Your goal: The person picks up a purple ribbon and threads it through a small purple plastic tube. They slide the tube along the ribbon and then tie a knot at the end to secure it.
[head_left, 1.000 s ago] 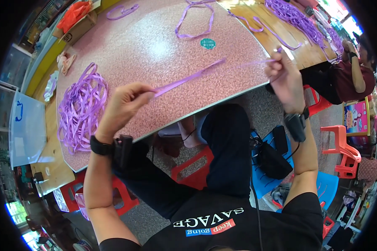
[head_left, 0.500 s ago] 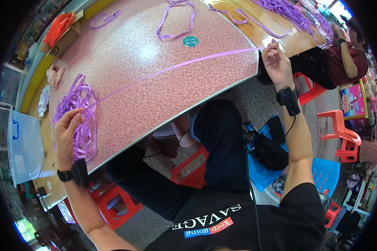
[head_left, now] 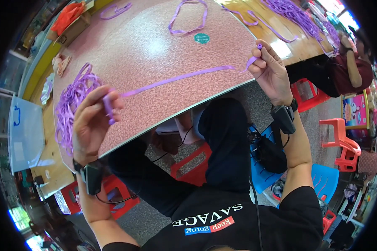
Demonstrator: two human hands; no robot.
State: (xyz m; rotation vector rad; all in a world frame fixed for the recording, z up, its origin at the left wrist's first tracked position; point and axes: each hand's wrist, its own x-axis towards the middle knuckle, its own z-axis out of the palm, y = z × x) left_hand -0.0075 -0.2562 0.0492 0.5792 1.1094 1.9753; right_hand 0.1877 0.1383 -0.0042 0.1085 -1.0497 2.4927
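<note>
A narrow purple ribbon (head_left: 180,77) runs between my hands above the near part of the pink speckled table (head_left: 163,100). My right hand (head_left: 272,73), at the table's right corner, pinches one end, where a small purple knot or roll shows at the fingertips. At the left, my left hand (head_left: 92,121) is closed on the other part of the ribbon, and a short length hangs down past its fingers. Behind that hand lies a tangled heap of purple ribbon (head_left: 73,104), partly covered by it. The ribbon sags and curls close to my right fingers.
A purple ribbon loop (head_left: 187,31) and a round green sticker (head_left: 202,38) are toward the table's far side. More ribbon (head_left: 289,16) is piled on a wooden table, near a seated person (head_left: 347,71). A cardboard box (head_left: 73,31) with orange plastic stands far left. Red stools (head_left: 308,96) flank the table.
My left hand has moved right, away from the heap, and the hands are closer together. The ribbon, taut before, is now slacker. My right hand has dropped slightly and turned.
</note>
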